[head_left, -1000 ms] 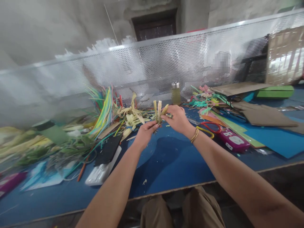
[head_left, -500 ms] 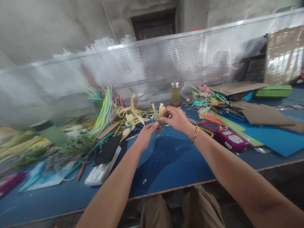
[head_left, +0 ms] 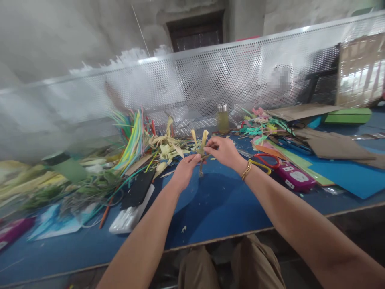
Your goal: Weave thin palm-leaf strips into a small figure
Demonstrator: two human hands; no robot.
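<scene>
Bundle of pale-yellow leafy strips (head_left: 205, 137) showed two tips above fingers, formerly three: arranging apparently underway. Left hand (head_left: 187, 170) pinched base; right hand (head_left: 225, 151) curled alongside, grip unclear.

Looks dim and grey overall. Glints white along the top edge of the perforated screen (head_left: 195, 80), at 11 o'clock, and glares off a glossy panel (head_left: 374, 80) between 2 and 3. Drops a soft, broad shadow (head_left: 225, 200) onto the desk (head_left: 192, 237) between 5 and 6. Shows a pixelated patch (head_left: 280, 78) near 2. Smears and stretches toward 9; reads clearer, yet soft, on the pale strips (head_left: 205, 137) at centre.
</scene>
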